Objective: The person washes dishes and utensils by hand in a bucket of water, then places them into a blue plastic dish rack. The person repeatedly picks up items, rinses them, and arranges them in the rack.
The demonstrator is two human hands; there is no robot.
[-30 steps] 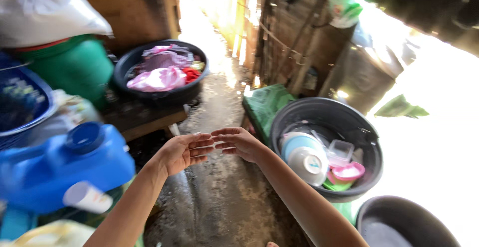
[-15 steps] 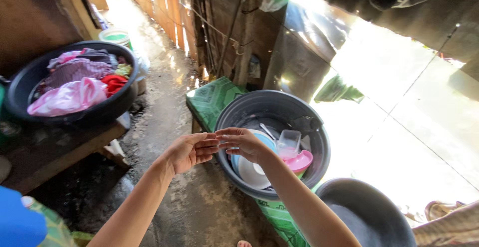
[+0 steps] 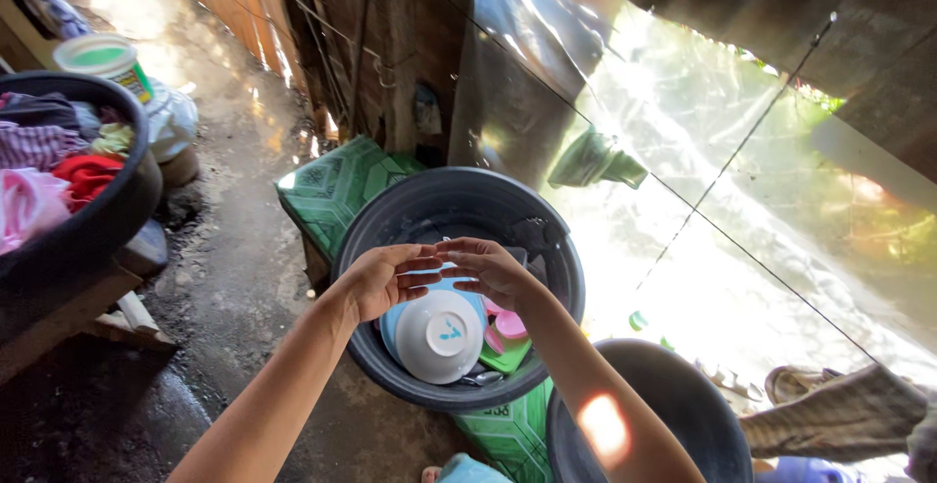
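Observation:
My left hand (image 3: 386, 278) and my right hand (image 3: 486, 266) are held together, fingertips touching, above a large dark grey basin (image 3: 390, 212). Neither hand holds anything that I can see. Under them in the basin lie a white bowl (image 3: 439, 335) turned bottom up, a light blue plate (image 3: 392, 321), a pink dish (image 3: 508, 325) and a green item (image 3: 506, 354). The basin rests on a green patterned stand (image 3: 334, 182).
At the left a black basin (image 3: 107, 220) full of coloured clothes sits on a wooden bench (image 3: 59, 322). A second dark basin (image 3: 683, 407) is at the lower right. A white and green tub (image 3: 105, 59) stands far left. Wet concrete floor, wooden wall behind.
The view has swung right and closer to the dish basin. My hands stay together in front of me and now hover directly over the dishes.

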